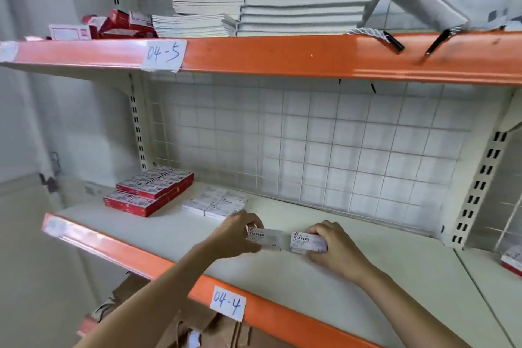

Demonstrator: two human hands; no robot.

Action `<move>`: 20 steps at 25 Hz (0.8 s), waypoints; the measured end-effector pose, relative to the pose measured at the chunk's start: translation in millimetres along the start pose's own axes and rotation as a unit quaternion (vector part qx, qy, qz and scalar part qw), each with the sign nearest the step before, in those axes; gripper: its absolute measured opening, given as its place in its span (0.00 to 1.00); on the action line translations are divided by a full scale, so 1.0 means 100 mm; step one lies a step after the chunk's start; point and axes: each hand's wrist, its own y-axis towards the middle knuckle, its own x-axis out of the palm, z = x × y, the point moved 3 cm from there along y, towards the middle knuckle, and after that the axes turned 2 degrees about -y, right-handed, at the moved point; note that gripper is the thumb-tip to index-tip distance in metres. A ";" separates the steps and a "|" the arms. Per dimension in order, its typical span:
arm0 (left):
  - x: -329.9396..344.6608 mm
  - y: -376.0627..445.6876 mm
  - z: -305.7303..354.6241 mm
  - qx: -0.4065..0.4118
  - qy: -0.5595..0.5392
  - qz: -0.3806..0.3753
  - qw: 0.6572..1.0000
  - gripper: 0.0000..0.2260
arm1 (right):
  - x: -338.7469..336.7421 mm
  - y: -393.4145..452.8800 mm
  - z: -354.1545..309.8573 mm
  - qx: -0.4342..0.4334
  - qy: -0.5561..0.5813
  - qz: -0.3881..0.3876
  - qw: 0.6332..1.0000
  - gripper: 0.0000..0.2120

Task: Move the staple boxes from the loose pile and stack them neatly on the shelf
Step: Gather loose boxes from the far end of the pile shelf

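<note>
Holding staple box (264, 238) L hand (240, 233), another (308, 241) R hand (334, 247)

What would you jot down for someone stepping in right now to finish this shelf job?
Left hand: fingers grip a white staple box on shelf 04-4.
Right hand: fingers grip a second white box beside it, a small gap between the two.
Done: red boxes stacked neatly at the back left; a flat white stack next to them.
Left: set both held boxes onto the white stack. More red boxes lie jumbled on shelf 04-5; one more box shows at the far right edge. The loose pile itself is not clearly in view.
</note>
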 end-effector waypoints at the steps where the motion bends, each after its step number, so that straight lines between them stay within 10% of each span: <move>1: -0.06 -0.03 -0.14 -0.011 0.009 -0.010 1.000 0.15 | 0.09 0.07 -0.09 -0.004 -0.002 -0.006 1.000 0.14; 20: -0.76 -0.07 -1.73 -0.147 0.072 0.043 0.985 0.21 | 1.19 0.97 -1.37 0.008 0.000 -0.054 0.998 0.21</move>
